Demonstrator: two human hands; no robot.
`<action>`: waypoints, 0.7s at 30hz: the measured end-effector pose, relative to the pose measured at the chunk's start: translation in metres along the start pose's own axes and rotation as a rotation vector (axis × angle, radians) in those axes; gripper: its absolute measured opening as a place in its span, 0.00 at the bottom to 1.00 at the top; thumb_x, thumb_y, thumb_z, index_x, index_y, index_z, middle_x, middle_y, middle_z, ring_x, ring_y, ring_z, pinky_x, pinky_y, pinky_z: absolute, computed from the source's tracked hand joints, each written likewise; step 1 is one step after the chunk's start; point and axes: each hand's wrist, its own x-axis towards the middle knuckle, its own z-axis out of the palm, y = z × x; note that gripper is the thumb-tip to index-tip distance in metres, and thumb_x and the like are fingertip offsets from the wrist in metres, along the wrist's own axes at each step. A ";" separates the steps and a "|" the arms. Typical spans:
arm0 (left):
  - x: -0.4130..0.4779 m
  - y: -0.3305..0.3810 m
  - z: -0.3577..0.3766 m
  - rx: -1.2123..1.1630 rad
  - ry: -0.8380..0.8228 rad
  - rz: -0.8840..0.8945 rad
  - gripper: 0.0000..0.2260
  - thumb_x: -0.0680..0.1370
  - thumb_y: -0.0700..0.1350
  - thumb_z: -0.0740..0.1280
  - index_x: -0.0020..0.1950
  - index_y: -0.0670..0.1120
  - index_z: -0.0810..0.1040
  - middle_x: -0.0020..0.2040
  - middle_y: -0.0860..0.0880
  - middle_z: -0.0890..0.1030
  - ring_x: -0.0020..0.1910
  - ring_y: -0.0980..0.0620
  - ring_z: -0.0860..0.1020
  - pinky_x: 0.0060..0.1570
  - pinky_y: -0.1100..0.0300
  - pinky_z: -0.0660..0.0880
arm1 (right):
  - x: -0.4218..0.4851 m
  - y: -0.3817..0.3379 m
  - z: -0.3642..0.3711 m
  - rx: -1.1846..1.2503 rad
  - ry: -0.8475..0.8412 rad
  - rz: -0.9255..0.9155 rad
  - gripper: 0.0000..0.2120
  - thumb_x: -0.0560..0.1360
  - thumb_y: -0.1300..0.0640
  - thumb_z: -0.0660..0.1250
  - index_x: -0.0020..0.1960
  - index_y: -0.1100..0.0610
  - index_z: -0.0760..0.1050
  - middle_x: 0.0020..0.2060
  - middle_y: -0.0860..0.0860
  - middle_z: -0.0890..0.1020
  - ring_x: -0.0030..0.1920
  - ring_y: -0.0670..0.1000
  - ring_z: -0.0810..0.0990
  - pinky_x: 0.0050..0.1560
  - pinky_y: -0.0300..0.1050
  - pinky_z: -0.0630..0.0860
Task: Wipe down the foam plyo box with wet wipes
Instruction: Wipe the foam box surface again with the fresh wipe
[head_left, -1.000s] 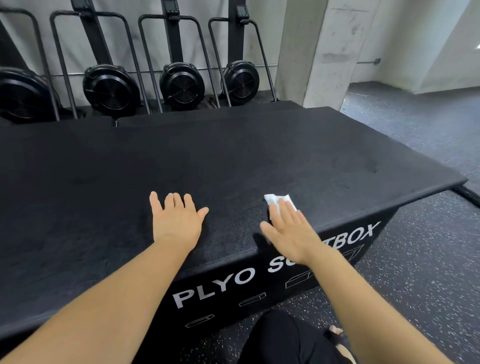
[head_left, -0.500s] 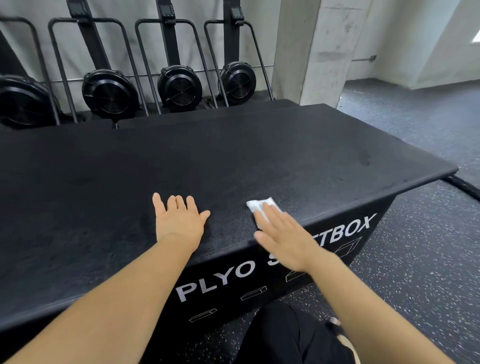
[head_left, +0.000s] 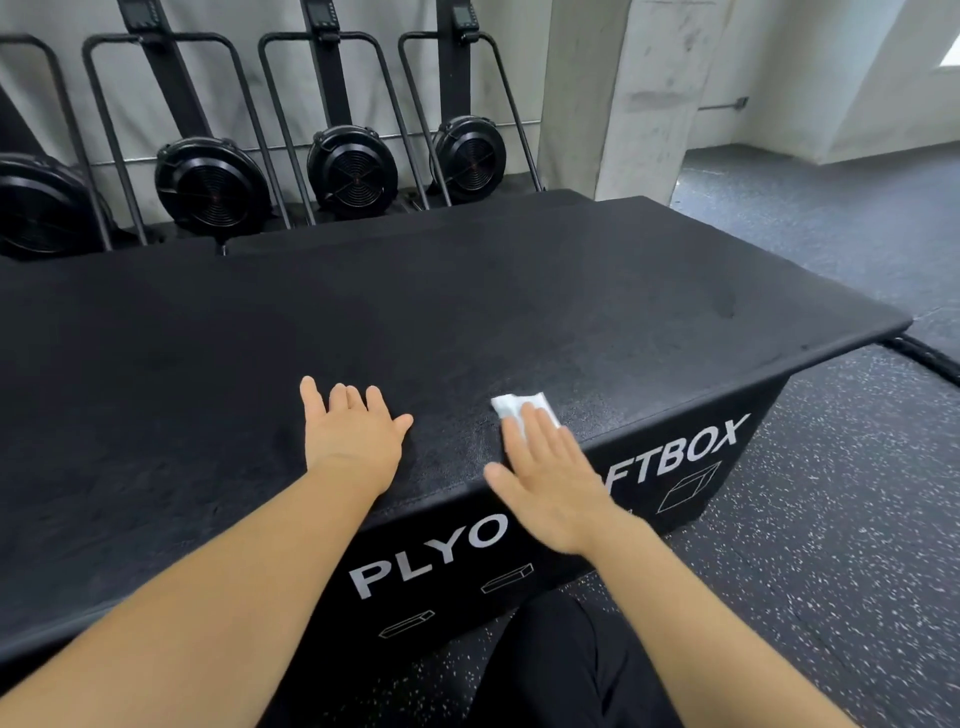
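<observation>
The right grip (head_left: 550, 478), fingers straight, presses the wipe (head_left: 519, 405) flat on the box (head_left: 519, 312) top by its near edge, for full contact. The left grip (head_left: 350, 431) lies spread to its left, likely bracing.

Black plyo box (head_left: 467, 322) with white lettering, white wipe (head_left: 511, 405), grey speckled floor (head_left: 831, 545).

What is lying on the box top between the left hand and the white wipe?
Nothing: the head view shows only the bare black top of the plyo box between the left hand and the wet wipe, which the right hand presses flat.
</observation>
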 end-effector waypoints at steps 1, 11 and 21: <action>0.000 0.000 0.000 0.008 0.000 0.000 0.25 0.82 0.53 0.42 0.76 0.44 0.56 0.66 0.45 0.69 0.72 0.44 0.60 0.71 0.36 0.40 | -0.002 -0.007 0.003 -0.011 -0.013 -0.044 0.33 0.82 0.40 0.42 0.78 0.53 0.31 0.77 0.51 0.33 0.75 0.48 0.28 0.74 0.46 0.30; 0.015 0.025 -0.026 -0.143 0.099 0.013 0.25 0.82 0.55 0.41 0.75 0.45 0.59 0.70 0.46 0.67 0.74 0.46 0.60 0.72 0.38 0.45 | 0.003 0.076 -0.028 -0.108 0.009 -0.057 0.27 0.84 0.44 0.40 0.79 0.49 0.34 0.78 0.49 0.36 0.77 0.46 0.32 0.74 0.43 0.32; 0.104 0.077 -0.060 -0.291 0.089 0.012 0.20 0.80 0.48 0.44 0.64 0.44 0.68 0.60 0.46 0.71 0.67 0.45 0.66 0.70 0.39 0.52 | 0.015 0.170 -0.059 -0.100 0.046 0.106 0.35 0.71 0.34 0.27 0.75 0.46 0.29 0.78 0.47 0.34 0.73 0.43 0.27 0.71 0.39 0.28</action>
